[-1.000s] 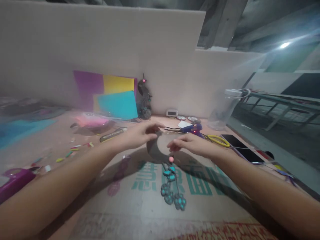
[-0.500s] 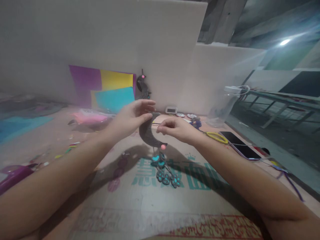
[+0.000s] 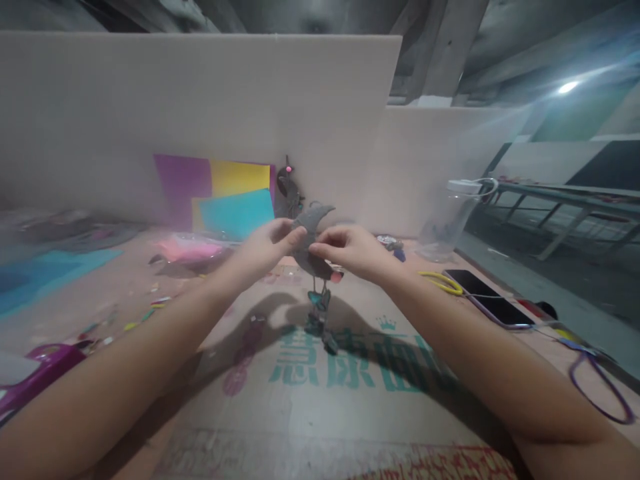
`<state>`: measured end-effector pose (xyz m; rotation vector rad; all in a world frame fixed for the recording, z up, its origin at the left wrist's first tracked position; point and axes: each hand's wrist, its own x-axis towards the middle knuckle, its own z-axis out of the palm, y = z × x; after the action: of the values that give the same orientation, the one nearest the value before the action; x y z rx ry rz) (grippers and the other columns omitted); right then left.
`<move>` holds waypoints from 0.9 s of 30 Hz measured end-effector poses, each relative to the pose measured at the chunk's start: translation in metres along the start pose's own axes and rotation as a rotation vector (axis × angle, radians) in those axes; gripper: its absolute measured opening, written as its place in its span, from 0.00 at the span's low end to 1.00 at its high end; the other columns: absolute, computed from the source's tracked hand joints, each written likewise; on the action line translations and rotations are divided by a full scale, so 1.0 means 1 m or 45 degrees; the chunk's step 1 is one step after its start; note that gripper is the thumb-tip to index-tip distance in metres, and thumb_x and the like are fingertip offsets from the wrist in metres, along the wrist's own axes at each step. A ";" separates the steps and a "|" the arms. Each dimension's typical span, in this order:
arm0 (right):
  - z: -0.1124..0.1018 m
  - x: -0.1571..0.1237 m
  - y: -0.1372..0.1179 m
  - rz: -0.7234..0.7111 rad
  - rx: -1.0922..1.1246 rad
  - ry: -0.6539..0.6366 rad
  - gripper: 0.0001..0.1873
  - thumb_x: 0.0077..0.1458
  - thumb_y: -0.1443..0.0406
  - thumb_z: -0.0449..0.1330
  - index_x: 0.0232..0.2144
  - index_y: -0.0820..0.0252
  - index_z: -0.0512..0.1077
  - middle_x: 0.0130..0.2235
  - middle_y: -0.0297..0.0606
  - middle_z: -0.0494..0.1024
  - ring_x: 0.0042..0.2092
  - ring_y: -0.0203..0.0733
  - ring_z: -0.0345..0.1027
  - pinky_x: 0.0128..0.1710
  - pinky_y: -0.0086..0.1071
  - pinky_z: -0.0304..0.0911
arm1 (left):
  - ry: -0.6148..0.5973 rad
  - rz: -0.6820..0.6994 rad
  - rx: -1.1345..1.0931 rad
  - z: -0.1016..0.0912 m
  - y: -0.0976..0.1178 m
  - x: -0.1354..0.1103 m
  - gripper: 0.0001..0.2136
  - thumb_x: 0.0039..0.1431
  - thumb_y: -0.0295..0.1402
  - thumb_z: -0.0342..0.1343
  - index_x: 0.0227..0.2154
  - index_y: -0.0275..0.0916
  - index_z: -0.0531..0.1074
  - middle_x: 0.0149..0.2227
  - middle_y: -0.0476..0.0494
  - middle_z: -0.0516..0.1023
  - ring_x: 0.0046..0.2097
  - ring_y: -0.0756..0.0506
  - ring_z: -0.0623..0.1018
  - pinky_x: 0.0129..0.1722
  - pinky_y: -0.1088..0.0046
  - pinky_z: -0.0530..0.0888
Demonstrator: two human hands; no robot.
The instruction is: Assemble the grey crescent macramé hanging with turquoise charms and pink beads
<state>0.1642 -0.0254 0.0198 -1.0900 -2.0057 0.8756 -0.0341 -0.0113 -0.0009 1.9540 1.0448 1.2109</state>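
Both my hands hold a grey crescent moon ornament [image 3: 311,220] up above the table. My left hand [image 3: 270,245] pinches its left side, my right hand [image 3: 350,252] pinches its right side. A pink bead [image 3: 337,275] sits at the crescent's lower tip. Below it dangle teal heart pendants [image 3: 319,319] on thin threads, hanging over a cardboard sheet [image 3: 320,393] with teal printed characters. A second similar dark ornament [image 3: 289,190] leans against the white wall behind.
Purple, yellow and teal paper sheets [image 3: 227,200] lean on the white board. A clear plastic jar [image 3: 447,217], yellow scissors [image 3: 443,283] and a black phone [image 3: 483,307] lie to the right. Pink bag [image 3: 185,248] and a purple tool [image 3: 40,370] lie left.
Both hands lifted the crescent ornament from the cardboard up into the air; the teal pendants now hang below it instead of lying flat.
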 end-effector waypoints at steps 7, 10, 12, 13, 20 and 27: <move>-0.015 0.001 -0.002 -0.233 -0.003 0.200 0.16 0.60 0.55 0.58 0.40 0.62 0.76 0.36 0.39 0.81 0.38 0.39 0.74 0.37 0.30 0.68 | 0.136 0.058 -0.131 0.001 0.016 -0.009 0.17 0.57 0.47 0.61 0.39 0.37 0.77 0.41 0.43 0.83 0.43 0.42 0.80 0.45 0.68 0.75; -0.021 -0.004 0.015 -0.231 0.060 0.064 0.25 0.59 0.49 0.58 0.50 0.59 0.74 0.47 0.43 0.80 0.50 0.45 0.73 0.50 0.37 0.66 | 0.244 0.114 -0.157 -0.004 0.019 -0.006 0.17 0.58 0.46 0.61 0.39 0.37 0.77 0.41 0.43 0.83 0.42 0.43 0.81 0.45 0.67 0.76; -0.021 -0.006 0.031 -0.188 0.138 -0.046 0.28 0.57 0.47 0.60 0.51 0.58 0.73 0.50 0.43 0.79 0.52 0.46 0.72 0.53 0.40 0.65 | 0.284 0.147 -0.200 -0.007 0.019 -0.005 0.17 0.57 0.46 0.61 0.39 0.37 0.77 0.40 0.43 0.83 0.42 0.42 0.80 0.45 0.67 0.76; -0.019 -0.006 0.039 -0.184 0.215 -0.070 0.28 0.54 0.47 0.62 0.50 0.58 0.73 0.50 0.44 0.79 0.52 0.46 0.72 0.53 0.40 0.65 | 0.296 0.160 -0.220 -0.008 0.019 -0.004 0.17 0.56 0.46 0.62 0.38 0.36 0.77 0.39 0.43 0.83 0.42 0.42 0.80 0.45 0.67 0.76; 0.009 -0.009 0.048 -0.222 0.485 -0.228 0.21 0.50 0.62 0.68 0.47 0.59 0.71 0.46 0.41 0.77 0.48 0.40 0.72 0.53 0.39 0.65 | 0.324 0.178 -0.241 -0.009 0.021 -0.007 0.16 0.56 0.46 0.62 0.37 0.37 0.77 0.39 0.44 0.82 0.43 0.43 0.80 0.44 0.68 0.75; 0.023 -0.013 0.042 -0.062 0.582 -0.003 0.14 0.46 0.62 0.70 0.29 0.59 0.68 0.32 0.31 0.74 0.36 0.34 0.70 0.43 0.34 0.66 | 0.317 0.166 -0.212 -0.007 0.025 -0.008 0.15 0.56 0.45 0.62 0.38 0.36 0.76 0.40 0.43 0.82 0.44 0.42 0.80 0.46 0.67 0.75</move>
<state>0.1679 -0.0244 -0.0295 -0.7760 -1.7052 1.2318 -0.0351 -0.0301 0.0181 1.7981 0.9135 1.5926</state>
